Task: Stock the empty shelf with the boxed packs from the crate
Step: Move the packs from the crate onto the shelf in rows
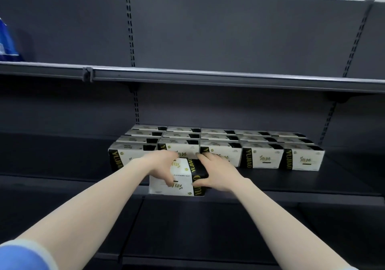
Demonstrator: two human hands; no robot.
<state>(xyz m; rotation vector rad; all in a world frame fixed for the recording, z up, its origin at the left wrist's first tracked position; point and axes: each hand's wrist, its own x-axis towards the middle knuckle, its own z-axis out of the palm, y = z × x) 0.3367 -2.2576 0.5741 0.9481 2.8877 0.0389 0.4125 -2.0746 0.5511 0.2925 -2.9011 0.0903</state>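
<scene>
A white and black boxed pack (179, 181) sits at the front edge of the dark middle shelf (291, 181), its lower part hanging over the lip. My left hand (161, 166) grips its left side and top, my right hand (214, 172) grips its black right end. Behind it stand several rows of the same boxed packs (261, 157), filling the shelf from the middle to the right. The crate is out of view.
An upper shelf (229, 78) runs across above, with a blue package (8, 42) at its far left. Slotted uprights (130, 28) stand against the dark back panel. A lower shelf (208, 228) lies below my arms.
</scene>
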